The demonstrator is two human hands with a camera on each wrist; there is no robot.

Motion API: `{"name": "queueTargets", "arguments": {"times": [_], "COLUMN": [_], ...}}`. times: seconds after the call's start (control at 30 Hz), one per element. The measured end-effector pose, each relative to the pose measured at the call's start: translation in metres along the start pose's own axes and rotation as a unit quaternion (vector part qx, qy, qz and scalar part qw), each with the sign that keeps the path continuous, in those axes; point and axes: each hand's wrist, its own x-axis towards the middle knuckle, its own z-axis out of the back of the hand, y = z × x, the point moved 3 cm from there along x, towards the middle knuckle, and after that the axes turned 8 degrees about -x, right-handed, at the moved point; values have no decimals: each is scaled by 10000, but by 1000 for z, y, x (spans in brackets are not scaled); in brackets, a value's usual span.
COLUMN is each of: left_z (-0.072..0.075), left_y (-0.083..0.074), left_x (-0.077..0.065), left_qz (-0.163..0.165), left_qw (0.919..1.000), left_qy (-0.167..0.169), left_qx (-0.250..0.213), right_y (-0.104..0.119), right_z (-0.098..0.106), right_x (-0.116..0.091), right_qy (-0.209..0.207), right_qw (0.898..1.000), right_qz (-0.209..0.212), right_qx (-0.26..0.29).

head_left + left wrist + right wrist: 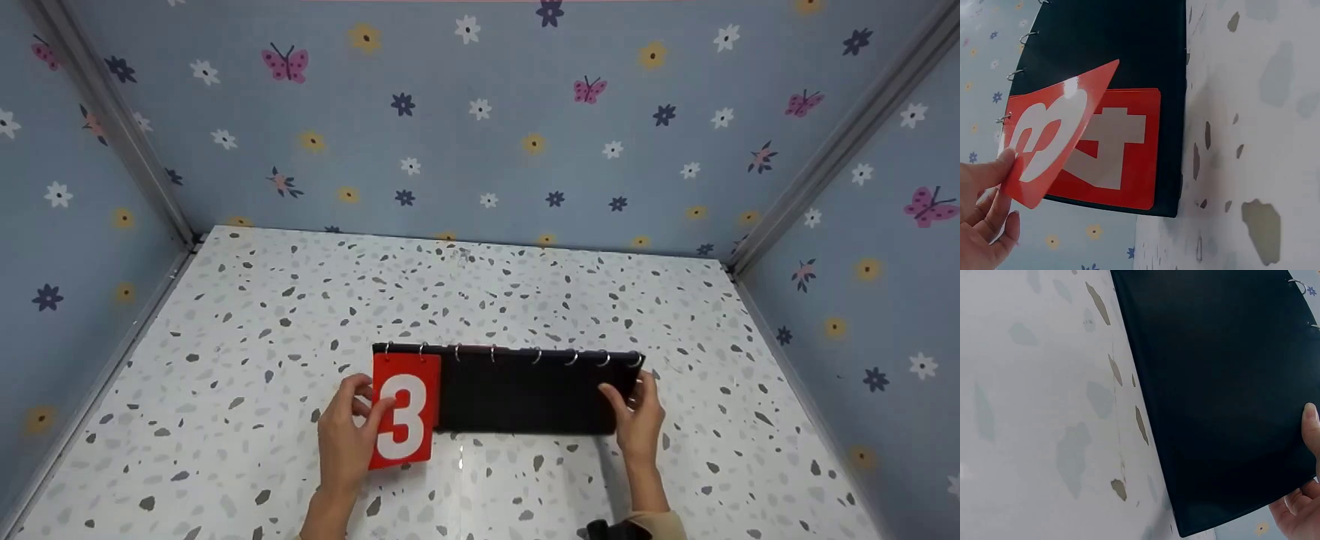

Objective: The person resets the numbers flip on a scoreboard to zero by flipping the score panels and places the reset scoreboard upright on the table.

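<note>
A black flip scoreboard (pixel 525 394) stands on the speckled surface, with metal rings along its top edge. At its left end hangs a red number card (pixel 435 375) reading 3. My left hand (pixel 349 431) pinches this card's edge between thumb and fingers. In the left wrist view the 3 card (pixel 1053 132) is lifted away from the board, and a red card with a 4 (pixel 1140 169) shows beneath it. My right hand (pixel 639 416) grips the board's right end, thumb on the front and fingers behind. The right wrist view shows the bare black panel (pixel 1219 394) beside that thumb.
The white speckled tabletop (pixel 300 300) extends around the board. Blue panels with flowers and butterflies (pixel 480 150) enclose it at the back and both sides, with grey metal posts (pixel 124 127) at the corners. A tan sleeve (pixel 660 523) covers the right forearm.
</note>
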Motion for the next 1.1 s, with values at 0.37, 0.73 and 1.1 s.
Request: {"name": "queueTargets", "arguments": {"times": [0.37, 0.73, 1.1], "left_z": [16, 30, 16], "left_y": [-11, -52, -25], "left_x": [8, 21, 58], "left_qz": [51, -254, -1165], "left_qw": [9916, 9919, 9778], "left_qy": [461, 136, -301], "left_qx": [-1209, -1240, -1714], "right_y": [2, 2, 9], "right_z": [2, 1, 2], "right_x": [0, 1, -1], "right_qy": [-64, -92, -29], "right_qw": [10000, 9999, 9999], "right_qz": [7, 84, -25], "right_qx": [70, 71, 99]}}
